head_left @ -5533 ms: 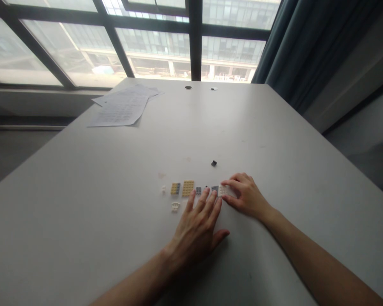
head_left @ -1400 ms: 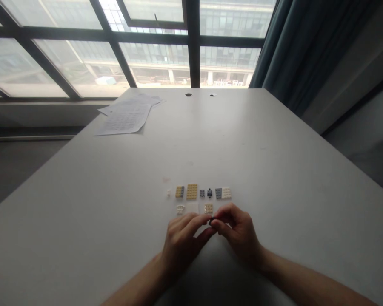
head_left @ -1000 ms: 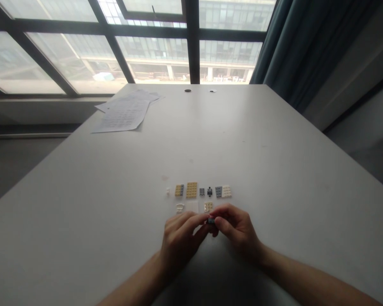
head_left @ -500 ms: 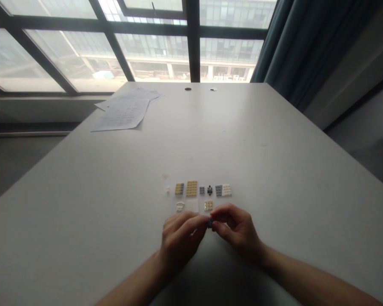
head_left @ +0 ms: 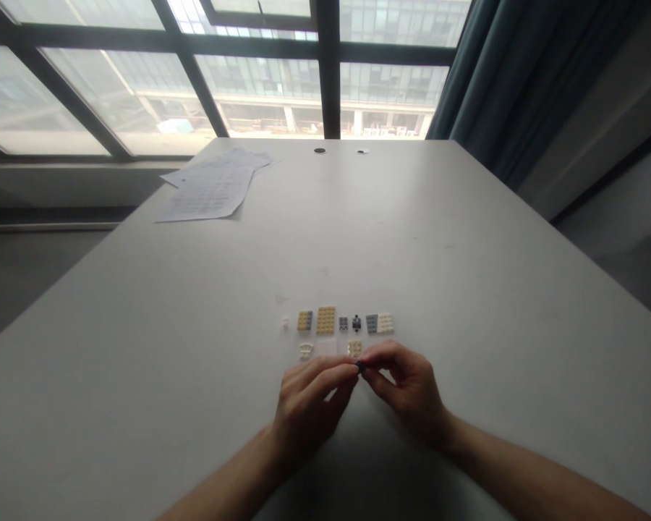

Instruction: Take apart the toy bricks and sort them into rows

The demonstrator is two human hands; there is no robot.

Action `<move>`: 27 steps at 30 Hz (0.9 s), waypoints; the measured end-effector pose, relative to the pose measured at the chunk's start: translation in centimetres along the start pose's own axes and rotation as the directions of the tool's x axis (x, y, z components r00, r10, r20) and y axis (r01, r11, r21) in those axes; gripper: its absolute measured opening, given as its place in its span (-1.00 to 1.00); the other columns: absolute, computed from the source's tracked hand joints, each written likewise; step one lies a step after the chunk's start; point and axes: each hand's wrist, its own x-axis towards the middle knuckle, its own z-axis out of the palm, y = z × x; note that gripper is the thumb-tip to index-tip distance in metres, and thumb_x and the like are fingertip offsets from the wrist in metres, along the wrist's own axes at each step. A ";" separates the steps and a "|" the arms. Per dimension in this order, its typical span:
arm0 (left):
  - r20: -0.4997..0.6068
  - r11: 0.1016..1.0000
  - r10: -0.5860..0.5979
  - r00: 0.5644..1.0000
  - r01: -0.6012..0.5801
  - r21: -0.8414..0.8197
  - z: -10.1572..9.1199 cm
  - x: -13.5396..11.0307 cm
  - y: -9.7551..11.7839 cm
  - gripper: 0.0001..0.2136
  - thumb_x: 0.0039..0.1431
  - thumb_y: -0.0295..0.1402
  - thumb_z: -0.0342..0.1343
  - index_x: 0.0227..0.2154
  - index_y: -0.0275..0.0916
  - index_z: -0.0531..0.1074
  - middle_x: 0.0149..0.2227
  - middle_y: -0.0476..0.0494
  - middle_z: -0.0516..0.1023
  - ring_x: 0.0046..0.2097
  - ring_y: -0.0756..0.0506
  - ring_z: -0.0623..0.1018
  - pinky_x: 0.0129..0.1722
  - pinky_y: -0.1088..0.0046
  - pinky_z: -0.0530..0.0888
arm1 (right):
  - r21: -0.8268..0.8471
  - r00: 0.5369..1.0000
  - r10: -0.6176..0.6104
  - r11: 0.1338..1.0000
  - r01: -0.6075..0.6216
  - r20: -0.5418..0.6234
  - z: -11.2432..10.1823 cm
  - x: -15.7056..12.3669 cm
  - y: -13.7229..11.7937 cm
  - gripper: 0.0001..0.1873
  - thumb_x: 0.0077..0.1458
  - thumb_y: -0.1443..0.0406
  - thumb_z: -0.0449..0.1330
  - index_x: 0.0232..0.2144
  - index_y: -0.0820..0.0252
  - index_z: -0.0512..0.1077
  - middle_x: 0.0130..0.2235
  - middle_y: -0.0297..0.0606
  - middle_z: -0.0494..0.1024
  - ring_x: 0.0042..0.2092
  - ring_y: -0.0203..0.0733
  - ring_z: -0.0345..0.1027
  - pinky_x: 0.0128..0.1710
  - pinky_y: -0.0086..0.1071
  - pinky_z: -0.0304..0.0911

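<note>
My left hand and my right hand meet fingertip to fingertip over the white table, pinching a tiny dark brick piece between them. Just beyond the fingers lies a row of small brick plates: a tan and grey plate, a larger tan plate, a small grey piece, a black piece and a grey and cream plate. A second, nearer row holds a small white piece, a white tile and a tan piece.
Printed paper sheets lie at the table's far left. Two cable holes sit near the far edge under the window. A dark curtain hangs at the right. A tiny white piece lies left of the row.
The loose dark piece has left the table beyond the row and is now pinched between both hands. More pieces lie in a nearer row. Over the last second the hands barely shifted.
</note>
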 end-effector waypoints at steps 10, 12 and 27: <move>-0.002 0.997 0.020 1.000 -0.020 -0.079 0.0 0.1 0.0 -0.80 0.06 -0.64 0.19 -0.30 -0.23 0.44 -0.32 -0.06 0.63 -0.32 0.03 0.61 -0.29 0.58 0.51 | -0.172 0.986 -0.156 0.972 0.163 0.050 -0.2 0.0 -0.5 -0.73 0.05 0.49 0.23 -0.21 0.09 0.47 -0.30 -0.33 0.54 -0.28 -0.27 0.44 -0.23 -0.39 0.38; -0.009 0.997 0.023 1.000 -0.024 -0.077 -0.1 0.2 -0.1 -0.80 0.05 -0.64 0.20 -0.31 -0.24 0.44 -0.33 -0.06 0.63 -0.33 0.03 0.61 -0.30 0.58 0.51 | -0.205 0.981 -0.183 0.960 0.193 0.067 -0.2 0.0 -0.4 -0.71 0.05 0.49 0.23 -0.19 0.09 0.47 -0.30 -0.33 0.54 -0.28 -0.27 0.44 -0.23 -0.40 0.38; -0.027 0.999 -0.031 0.999 0.031 -0.021 -0.5 -0.2 -0.3 -0.82 0.06 -0.59 0.21 -0.30 -0.24 0.42 -0.39 -0.06 0.57 -0.41 0.05 0.53 -0.41 0.57 0.46 | -0.496 0.928 -0.343 0.786 0.368 0.146 -2.6 1.2 -0.3 -0.76 0.04 0.44 0.21 -0.20 0.14 0.46 -0.36 -0.30 0.49 -0.33 -0.25 0.38 -0.29 -0.39 0.33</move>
